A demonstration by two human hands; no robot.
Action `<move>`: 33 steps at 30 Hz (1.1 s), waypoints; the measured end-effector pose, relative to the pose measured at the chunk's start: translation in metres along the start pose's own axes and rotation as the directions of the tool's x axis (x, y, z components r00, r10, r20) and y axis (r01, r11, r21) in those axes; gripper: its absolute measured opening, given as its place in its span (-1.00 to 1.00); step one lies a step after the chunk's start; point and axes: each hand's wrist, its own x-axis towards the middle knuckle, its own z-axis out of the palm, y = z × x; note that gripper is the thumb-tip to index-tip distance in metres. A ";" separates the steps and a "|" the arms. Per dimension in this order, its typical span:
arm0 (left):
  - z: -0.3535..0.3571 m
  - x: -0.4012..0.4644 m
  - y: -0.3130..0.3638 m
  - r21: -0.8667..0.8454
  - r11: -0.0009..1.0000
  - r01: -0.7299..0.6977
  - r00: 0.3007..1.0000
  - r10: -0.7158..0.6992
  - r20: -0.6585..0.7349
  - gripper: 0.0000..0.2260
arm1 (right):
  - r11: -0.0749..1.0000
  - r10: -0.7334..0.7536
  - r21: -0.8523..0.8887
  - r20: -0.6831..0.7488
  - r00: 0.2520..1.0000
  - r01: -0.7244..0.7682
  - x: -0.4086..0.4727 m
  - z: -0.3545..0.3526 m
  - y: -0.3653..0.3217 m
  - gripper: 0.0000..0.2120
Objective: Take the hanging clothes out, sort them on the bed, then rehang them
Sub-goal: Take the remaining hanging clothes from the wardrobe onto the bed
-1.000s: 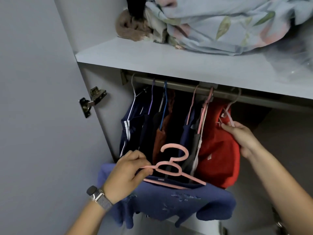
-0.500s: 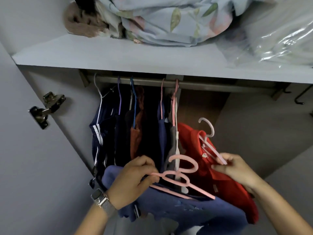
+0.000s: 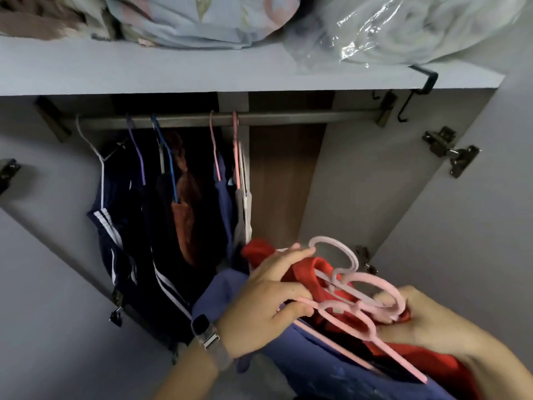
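While the left hand [image 3: 268, 301] clenches its grip on the bunched pink hangers [image 3: 357, 295] and the collar of the red garment [image 3: 317, 281], the right hand [image 3: 415, 321] closes on the same bundle from the other side, its fingers curled round the hanger hooks and a fold of red cloth. Beneath the red garment hangs a blue garment [image 3: 326, 368] on its own pink hanger, draped below both hands — all of it held in front of the open wardrobe, off the rail [image 3: 288, 118]. A watch [image 3: 202, 327] sits on the left wrist. Behind the hands, dark clothes [image 3: 129, 226] with white stripes, a rust-coloured piece [image 3: 184, 223] and a blue one hang on the left half of the rail — the right half shows bare wood backing. On the shelf [image 3: 144, 73] above lie floral bedding [image 3: 202, 18] and a clear plastic bag [image 3: 403, 30].
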 end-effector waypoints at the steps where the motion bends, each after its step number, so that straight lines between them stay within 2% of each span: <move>1: 0.004 0.002 0.005 0.025 1.000 -0.008 1.000 0.008 -0.001 -0.80 | 1.000 -0.019 0.001 0.035 0.999 0.019 -0.006 0.001 -0.005 -0.54; 2: 0.007 0.004 0.009 0.053 0.999 -0.010 1.000 0.010 0.000 -0.80 | 0.999 -0.035 0.012 0.063 0.997 0.035 -0.011 0.002 -0.013 -0.67; 5: 0.009 0.006 0.022 0.136 0.991 -0.001 1.000 0.000 0.011 -0.82 | 0.997 -0.053 0.058 0.093 0.994 0.047 -0.023 -0.001 -0.015 -0.72; 6: 0.009 0.005 0.026 0.150 0.989 0.009 1.000 -0.012 0.022 -0.83 | 0.995 -0.071 0.075 0.087 0.994 0.064 -0.026 -0.003 -0.017 -0.83; 8: 0.009 0.005 0.035 0.154 0.988 0.030 0.998 -0.038 0.049 -0.84 | 0.995 -0.073 0.067 0.087 0.994 0.067 -0.031 -0.006 -0.016 -0.93; 11: 0.015 0.007 0.049 0.164 0.986 0.026 0.995 -0.040 0.086 -0.81 | 0.997 -0.073 -0.024 0.045 0.996 0.074 -0.035 -0.018 -0.008 -0.49; 14: 0.020 0.007 0.062 0.155 0.988 -0.009 0.998 -0.002 0.068 -0.83 | 0.995 -0.075 -0.066 0.033 0.997 0.077 -0.044 -0.030 -0.001 -0.42; 16: 0.022 0.007 0.067 0.094 0.995 -0.027 0.999 0.023 0.044 -0.84 | 0.980 -0.088 -0.176 0.020 0.996 0.090 -0.050 -0.037 0.003 -0.48; 19: 0.025 0.005 0.072 0.019 1.000 -0.016 1.000 0.016 0.005 -0.74 | 0.941 -0.167 -0.306 -0.042 0.985 0.146 -0.059 -0.048 0.011 -0.61; 24: 0.026 0.000 0.081 -0.008 0.999 0.047 0.999 -0.047 -0.020 -0.76 | 0.960 -0.180 -0.229 -0.057 0.982 0.163 -0.075 -0.060 0.015 -0.64; 29: 0.034 -0.003 0.092 -0.046 0.995 0.090 0.994 -0.087 0.073 -0.77 | 0.954 -0.166 -0.267 -0.079 0.983 0.140 -0.081 -0.057 0.008 -0.64; 31: 0.036 -0.005 0.091 -0.060 0.994 0.087 0.992 -0.081 0.093 -0.81 | 0.956 -0.136 -0.271 -0.053 0.989 0.117 -0.087 -0.055 0.004 -0.74; 33: 0.035 -0.005 0.089 -0.078 0.994 0.072 0.994 -0.065 0.085 -0.82 | 0.973 -0.087 -0.219 -0.039 0.995 0.076 -0.099 -0.055 0.004 -0.96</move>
